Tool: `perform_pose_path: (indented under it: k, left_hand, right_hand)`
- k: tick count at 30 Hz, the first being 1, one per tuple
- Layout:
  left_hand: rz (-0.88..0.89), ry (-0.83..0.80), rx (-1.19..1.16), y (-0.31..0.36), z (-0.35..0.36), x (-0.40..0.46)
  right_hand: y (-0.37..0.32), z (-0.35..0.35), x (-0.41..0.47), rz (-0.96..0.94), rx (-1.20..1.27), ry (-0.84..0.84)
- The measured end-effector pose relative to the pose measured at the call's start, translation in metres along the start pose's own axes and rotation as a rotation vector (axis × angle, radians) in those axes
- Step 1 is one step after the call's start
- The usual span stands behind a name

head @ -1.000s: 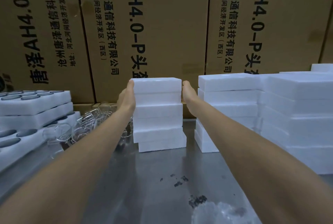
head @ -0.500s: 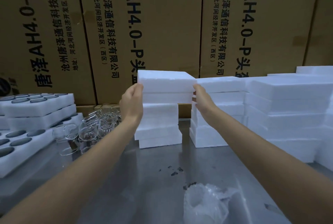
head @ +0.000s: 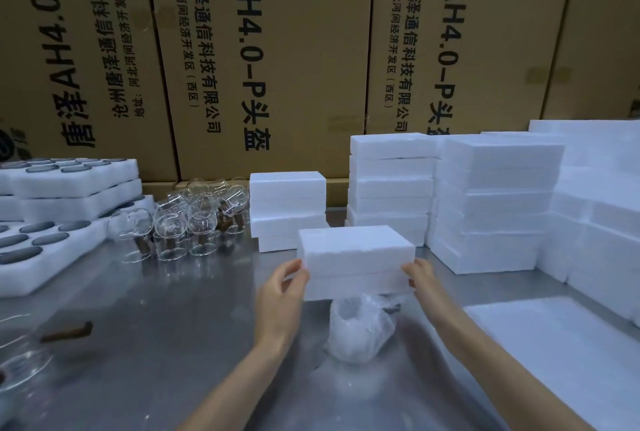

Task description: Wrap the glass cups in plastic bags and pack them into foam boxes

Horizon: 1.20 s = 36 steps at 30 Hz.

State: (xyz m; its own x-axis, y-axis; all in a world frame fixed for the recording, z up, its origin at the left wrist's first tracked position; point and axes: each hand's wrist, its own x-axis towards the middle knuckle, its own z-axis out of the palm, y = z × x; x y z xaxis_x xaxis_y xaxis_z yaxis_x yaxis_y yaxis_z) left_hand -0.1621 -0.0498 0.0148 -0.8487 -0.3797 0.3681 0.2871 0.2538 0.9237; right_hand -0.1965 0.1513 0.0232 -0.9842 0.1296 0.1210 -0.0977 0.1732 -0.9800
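Observation:
I hold a closed white foam box [head: 356, 257] between both hands, just above the metal table. My left hand [head: 282, 295] grips its left end and my right hand [head: 420, 278] grips its right end. Right under and in front of the box lies a glass cup wrapped in a clear plastic bag [head: 360, 330]. Several bare glass cups with brown bases [head: 187, 219] stand at the back left. Behind the held box sits a short stack of foam boxes [head: 287, 209].
Taller stacks of foam boxes [head: 485, 202] fill the right side, and a flat foam sheet [head: 554, 344] lies at the front right. Foam trays with round holes [head: 52, 222] are piled on the left. Another glass [head: 24, 358] lies at the near left. Cardboard cartons [head: 259, 49] wall off the back.
Both hands lifted the top foam box off the middle stack and brought it toward me and down, over the bagged cup. The stack is now lower.

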Motion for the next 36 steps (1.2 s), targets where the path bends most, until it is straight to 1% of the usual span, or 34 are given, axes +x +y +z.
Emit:
perform_pose_path:
  k: [6, 10, 12, 13, 15, 17, 19, 22, 24, 25, 29, 31, 33, 36]
  left_hand:
    - [-0.041, -0.081, 0.033, -0.011, -0.012, -0.017]
    - [-0.061, -0.155, 0.001, -0.015, -0.015, -0.014]
    - [-0.096, -0.186, -0.021, -0.014, -0.015, -0.006]
    - [-0.110, -0.222, -0.041, -0.013, -0.016, -0.001]
    - [-0.110, -0.348, -0.064, -0.013, -0.016, 0.007]
    - [-0.084, -0.451, -0.040, -0.013, -0.014, 0.012]
    - [-0.067, -0.470, -0.065, -0.015, -0.010, 0.016]
    - [-0.035, -0.423, -0.125, -0.021, -0.004, 0.019]
    - [-0.012, -0.355, -0.140, -0.024, -0.001, 0.019]
    - [-0.021, -0.310, -0.189, -0.024, 0.000, 0.020]
    - [-0.145, -0.129, -0.645, -0.019, -0.002, 0.025]
    - [-0.273, -0.049, -0.811, -0.022, -0.008, 0.027]
    - [-0.380, -0.011, -0.914, -0.027, -0.014, 0.029]
    - [-0.398, -0.018, -0.960, -0.029, -0.015, 0.028]
  right_hand:
    - [0.014, -0.004, -0.022, 0.007, -0.008, 0.037]
    - [0.013, -0.005, -0.025, 0.011, -0.010, 0.054]
    - [0.011, -0.005, -0.025, -0.003, -0.009, 0.114]
    - [0.011, -0.007, -0.025, -0.024, -0.027, 0.164]
    - [0.011, -0.014, -0.025, -0.078, -0.063, 0.243]
    - [0.011, -0.020, -0.027, -0.109, -0.075, 0.247]
    - [0.012, -0.020, -0.030, -0.123, -0.091, 0.200]
    - [0.013, -0.016, -0.036, -0.136, -0.114, 0.085]
    - [0.014, -0.014, -0.040, -0.155, -0.148, 0.004]
    - [0.014, -0.013, -0.042, -0.167, -0.168, -0.036]
    - [0.012, -0.010, -0.047, -0.192, -0.262, -0.111]
    - [0.011, -0.008, -0.051, -0.186, -0.313, -0.122]
    - [0.011, -0.006, -0.053, -0.184, -0.354, -0.122]
    - [0.009, -0.003, -0.054, -0.181, -0.416, -0.148]
